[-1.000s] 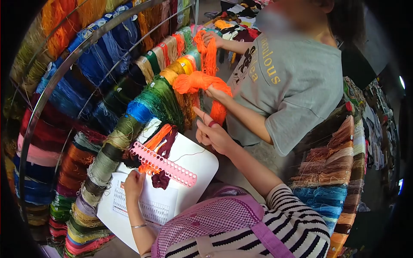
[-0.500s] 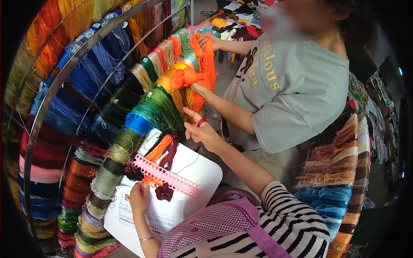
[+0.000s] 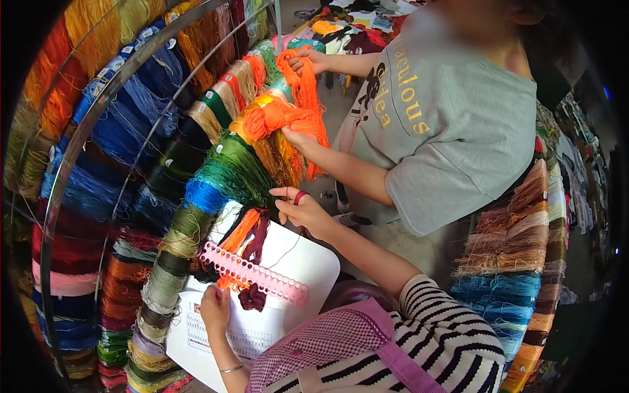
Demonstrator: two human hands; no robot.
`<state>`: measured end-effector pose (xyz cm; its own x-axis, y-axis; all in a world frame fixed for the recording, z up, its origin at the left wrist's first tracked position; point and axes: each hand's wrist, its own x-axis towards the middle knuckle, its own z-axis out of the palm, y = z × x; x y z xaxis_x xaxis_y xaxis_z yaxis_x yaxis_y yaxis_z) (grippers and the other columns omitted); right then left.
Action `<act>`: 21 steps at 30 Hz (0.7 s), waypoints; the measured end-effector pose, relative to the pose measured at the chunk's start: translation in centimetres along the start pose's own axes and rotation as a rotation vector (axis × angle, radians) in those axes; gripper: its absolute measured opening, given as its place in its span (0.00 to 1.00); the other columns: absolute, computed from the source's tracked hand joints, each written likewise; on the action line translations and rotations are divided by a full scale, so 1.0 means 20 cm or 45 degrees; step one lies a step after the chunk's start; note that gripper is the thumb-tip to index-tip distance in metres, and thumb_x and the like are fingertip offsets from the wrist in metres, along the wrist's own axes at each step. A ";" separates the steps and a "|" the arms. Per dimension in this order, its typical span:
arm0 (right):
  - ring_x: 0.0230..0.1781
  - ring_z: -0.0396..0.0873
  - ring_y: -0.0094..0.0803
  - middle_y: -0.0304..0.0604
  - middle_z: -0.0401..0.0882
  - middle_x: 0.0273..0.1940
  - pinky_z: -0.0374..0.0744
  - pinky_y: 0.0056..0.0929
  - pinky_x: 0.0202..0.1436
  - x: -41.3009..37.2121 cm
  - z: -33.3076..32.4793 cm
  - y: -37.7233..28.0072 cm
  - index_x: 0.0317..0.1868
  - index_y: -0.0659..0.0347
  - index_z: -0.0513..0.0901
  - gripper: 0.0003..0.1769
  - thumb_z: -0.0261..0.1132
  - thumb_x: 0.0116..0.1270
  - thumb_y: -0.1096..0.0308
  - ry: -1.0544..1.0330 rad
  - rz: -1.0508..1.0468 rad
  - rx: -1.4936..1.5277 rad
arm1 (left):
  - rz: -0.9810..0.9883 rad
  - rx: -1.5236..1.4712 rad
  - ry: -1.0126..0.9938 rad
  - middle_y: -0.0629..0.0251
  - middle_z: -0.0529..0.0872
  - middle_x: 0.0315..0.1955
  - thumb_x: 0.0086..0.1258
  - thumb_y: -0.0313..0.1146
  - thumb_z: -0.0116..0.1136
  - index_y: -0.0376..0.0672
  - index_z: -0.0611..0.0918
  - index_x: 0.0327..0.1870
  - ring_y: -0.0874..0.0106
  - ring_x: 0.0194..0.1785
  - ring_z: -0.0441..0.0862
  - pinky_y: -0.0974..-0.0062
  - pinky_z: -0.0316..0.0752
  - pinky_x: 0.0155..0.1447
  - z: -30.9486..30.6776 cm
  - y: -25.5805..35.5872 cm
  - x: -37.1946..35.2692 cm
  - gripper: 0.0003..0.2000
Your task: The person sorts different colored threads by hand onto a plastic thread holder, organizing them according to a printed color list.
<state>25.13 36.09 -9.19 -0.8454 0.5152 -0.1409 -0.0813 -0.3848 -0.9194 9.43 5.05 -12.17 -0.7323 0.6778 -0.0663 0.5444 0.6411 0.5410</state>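
My left hand (image 3: 215, 308) is closed at the table's left side, just below a pink perforated thread card (image 3: 255, 272); whatever its curled fingers hold is hidden. Orange thread (image 3: 241, 230) and dark maroon thread (image 3: 258, 241) hang through the card's holes, and a maroon bundle (image 3: 252, 298) lies at its lower edge. My right hand (image 3: 303, 211) hovers above the white table (image 3: 314, 252), fingers stretched apart, a dark red band round one finger. A thin dark strand runs over the table below it. Green thread skeins (image 3: 239, 164) hang close to its fingertips.
A co-worker in a grey T-shirt (image 3: 458, 131) handles a bright orange skein (image 3: 288, 118) with both hands. Curved metal racks (image 3: 98, 98) of coloured skeins stand at the left. More skeins (image 3: 498, 249) hang at the right. A printed chart (image 3: 229, 337) lies on the table.
My right hand has moved slightly down, its index finger swinging from pointing up to pointing left. The co-worker's hands and orange skein have shifted a little left. My left hand stays by the card.
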 end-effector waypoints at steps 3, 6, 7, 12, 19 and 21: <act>0.16 0.57 0.11 0.34 0.75 0.24 0.55 0.13 0.18 -0.03 0.01 0.01 0.62 0.65 0.67 0.22 0.56 0.72 0.63 -0.002 0.011 -0.032 | 0.007 -0.002 0.006 0.56 0.73 0.18 0.63 0.34 0.62 0.36 0.69 0.24 0.58 0.24 0.70 0.63 0.65 0.30 0.02 -0.03 0.00 0.15; 0.16 0.57 0.11 0.33 0.75 0.24 0.56 0.13 0.19 -0.06 0.02 0.02 0.58 0.64 0.70 0.19 0.56 0.72 0.63 -0.013 0.022 -0.062 | 0.021 0.015 0.018 0.57 0.73 0.18 0.64 0.35 0.62 0.37 0.70 0.24 0.58 0.24 0.70 0.63 0.65 0.30 0.01 -0.01 0.00 0.15; 0.16 0.57 0.11 0.33 0.75 0.24 0.56 0.13 0.19 -0.07 0.02 0.02 0.58 0.63 0.71 0.18 0.56 0.72 0.63 -0.016 0.028 -0.086 | 0.011 0.020 0.010 0.57 0.74 0.18 0.64 0.35 0.62 0.37 0.70 0.24 0.58 0.24 0.71 0.62 0.65 0.30 0.00 0.00 0.00 0.16; 0.18 0.63 0.13 0.32 0.76 0.23 0.60 0.14 0.20 -0.09 0.03 0.06 0.53 0.63 0.75 0.16 0.57 0.71 0.62 -0.020 0.018 -0.130 | 0.005 0.027 0.014 0.56 0.74 0.19 0.64 0.36 0.62 0.37 0.70 0.24 0.58 0.25 0.71 0.62 0.65 0.31 0.01 -0.01 0.00 0.16; 0.19 0.62 0.12 0.31 0.75 0.23 0.59 0.14 0.20 -0.13 0.04 0.07 0.53 0.60 0.75 0.15 0.57 0.72 0.61 -0.024 0.063 -0.185 | 0.023 0.024 0.053 0.56 0.75 0.20 0.64 0.36 0.62 0.37 0.70 0.24 0.57 0.25 0.71 0.62 0.65 0.31 0.01 0.00 -0.01 0.16; 0.20 0.61 0.11 0.30 0.73 0.24 0.57 0.13 0.21 -0.14 0.04 0.08 0.54 0.59 0.75 0.15 0.57 0.73 0.60 -0.040 0.089 -0.195 | 0.016 0.048 0.046 0.55 0.75 0.20 0.64 0.36 0.62 0.37 0.70 0.24 0.56 0.26 0.72 0.61 0.66 0.32 0.01 0.01 -0.01 0.16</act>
<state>26.84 33.39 -9.97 -0.8623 0.4663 -0.1976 0.0580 -0.2966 -0.9532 9.74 5.07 -12.27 -0.7395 0.6726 -0.0288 0.5679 0.6463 0.5097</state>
